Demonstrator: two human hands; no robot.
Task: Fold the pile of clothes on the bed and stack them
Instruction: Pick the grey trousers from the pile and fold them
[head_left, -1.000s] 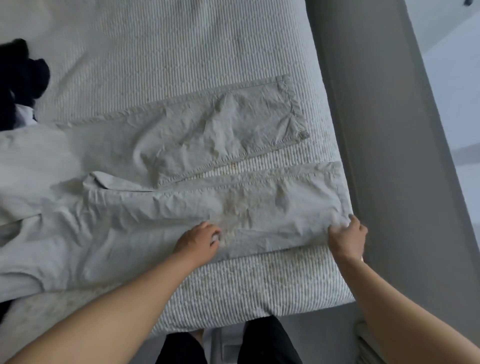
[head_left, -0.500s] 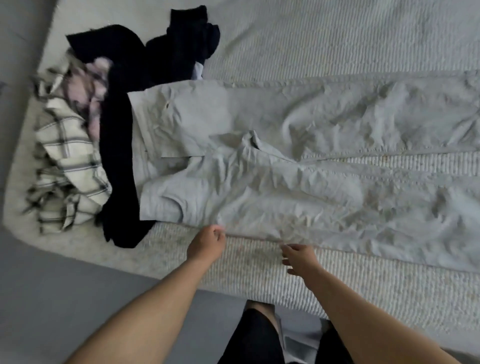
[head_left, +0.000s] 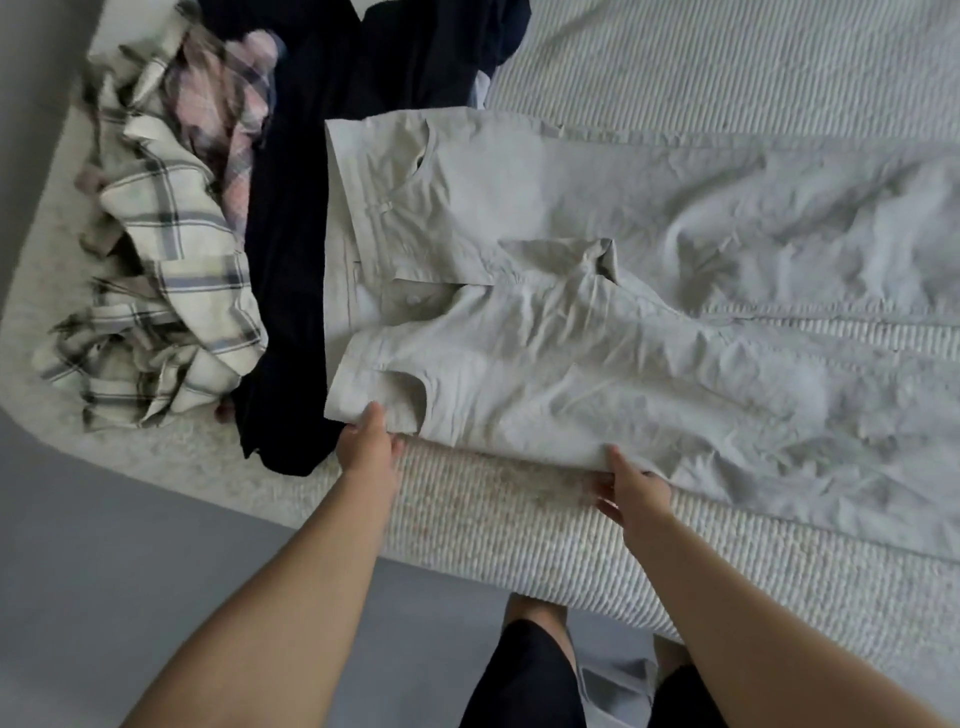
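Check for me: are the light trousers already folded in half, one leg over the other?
No, the light trousers lie spread flat, legs side by side, bed cover showing between them.

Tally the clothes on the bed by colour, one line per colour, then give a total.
Light grey: 1, the trousers, gripped at the near edge by the left hand and the right hand.
Dark navy or black: 1 heap; cannot tell how many garments.
Cream plaid: 1, the shirt.
Pink plaid: 1 garment.
Total: at least 4.
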